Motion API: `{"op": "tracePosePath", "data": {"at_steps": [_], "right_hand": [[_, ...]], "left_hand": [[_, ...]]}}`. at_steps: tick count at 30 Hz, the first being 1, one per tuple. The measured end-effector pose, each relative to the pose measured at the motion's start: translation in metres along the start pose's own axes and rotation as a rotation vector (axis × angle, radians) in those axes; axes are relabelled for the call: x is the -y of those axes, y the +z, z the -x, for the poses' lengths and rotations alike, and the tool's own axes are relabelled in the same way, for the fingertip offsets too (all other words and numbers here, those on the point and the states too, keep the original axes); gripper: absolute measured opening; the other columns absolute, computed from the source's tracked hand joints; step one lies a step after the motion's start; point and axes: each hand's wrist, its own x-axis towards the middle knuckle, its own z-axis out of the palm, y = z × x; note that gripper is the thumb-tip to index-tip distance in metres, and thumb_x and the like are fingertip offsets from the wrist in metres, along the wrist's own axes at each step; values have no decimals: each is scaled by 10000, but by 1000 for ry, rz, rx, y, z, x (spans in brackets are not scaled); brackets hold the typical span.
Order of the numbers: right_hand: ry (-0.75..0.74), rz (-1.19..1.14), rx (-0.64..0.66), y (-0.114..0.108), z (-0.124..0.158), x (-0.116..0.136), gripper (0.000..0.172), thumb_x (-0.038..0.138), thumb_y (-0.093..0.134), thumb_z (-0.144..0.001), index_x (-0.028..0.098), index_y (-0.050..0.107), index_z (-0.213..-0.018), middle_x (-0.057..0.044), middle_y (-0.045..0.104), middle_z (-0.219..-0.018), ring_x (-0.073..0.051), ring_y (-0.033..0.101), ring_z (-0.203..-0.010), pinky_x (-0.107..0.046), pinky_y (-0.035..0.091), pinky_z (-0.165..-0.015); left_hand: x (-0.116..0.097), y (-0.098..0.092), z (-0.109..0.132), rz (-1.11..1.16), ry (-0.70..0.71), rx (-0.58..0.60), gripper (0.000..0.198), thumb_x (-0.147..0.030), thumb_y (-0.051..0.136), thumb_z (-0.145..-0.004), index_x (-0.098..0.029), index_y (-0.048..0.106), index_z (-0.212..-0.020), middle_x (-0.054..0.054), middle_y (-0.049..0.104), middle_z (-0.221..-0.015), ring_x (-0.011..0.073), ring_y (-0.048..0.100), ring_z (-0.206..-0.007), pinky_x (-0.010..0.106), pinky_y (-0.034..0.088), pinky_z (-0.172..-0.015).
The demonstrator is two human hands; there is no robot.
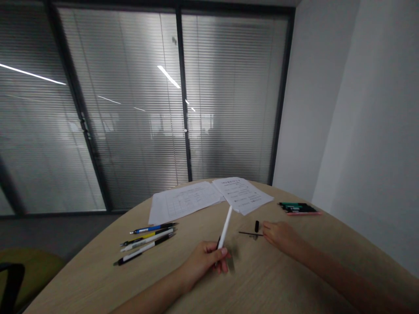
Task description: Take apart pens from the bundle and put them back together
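My left hand (209, 258) is closed around a white pen (225, 226), which tilts up and away over the table. To its right, my right hand (278, 235) is low at the tabletop with its fingers drawn together. They meet the right end of a thin dark pen refill (248, 233). Just left of those fingertips stands or lies a short black pen part (257, 226); which of the two I cannot tell. A small blurred piece (253, 237) shows beside the refill.
Several pens (147, 248) lie in a row on the left of the round wooden table (262, 283). Green, black and pink pens (299, 208) are grouped at the right. Printed sheets (186, 200) cover part of the far edge. A chair (32, 270) stands at lower left.
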Motion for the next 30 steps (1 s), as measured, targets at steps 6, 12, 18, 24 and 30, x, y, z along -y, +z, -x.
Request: {"op": "tracePosePath", "data": {"at_steps": [6,12,18,24,30], "right_hand": [[35,-60,54,-9,2,-6,154,143,480,-774,169,630,-753,-52,639,-816,-185,623,-694,-229,389,-523],[43,-34,-32,5,-2,1,185,84,457,-782,166,620,-754,-34,646,-763,-161,622,-643,-217,385,-489],[22,-29,-69,5,-4,5,159,54,482,-742,150,609,-751,-50,645,-782,-175,614,-702,-234,425,-544],[61,-65,-248,-15,-3,-3,107,60,507,-695,143,574,-687,-56,610,-730,-189,581,-731,-272,436,-608],[113,-173,-481,-74,7,-9,103,88,467,-687,171,509,-640,-11,572,-658,-144,549,-641,-237,410,-574]], "left_hand": [[3,-1,-2,-6,0,16,371,-488,591,-651,-119,623,-635,1,587,-491,94,469,-451,213,316,-487],[4,-3,-2,-27,-1,41,420,-535,571,-646,-118,616,-669,3,585,-510,93,452,-447,219,306,-488],[2,-3,-1,-43,-4,35,412,-532,572,-647,-121,610,-657,6,581,-507,94,446,-447,223,306,-488],[1,-3,0,-48,4,-1,381,-505,581,-647,-125,600,-644,8,582,-541,92,443,-463,216,305,-479],[-2,-3,0,-181,74,-158,299,-424,584,-642,-142,564,-545,-47,474,-481,88,394,-484,209,279,-487]]}}
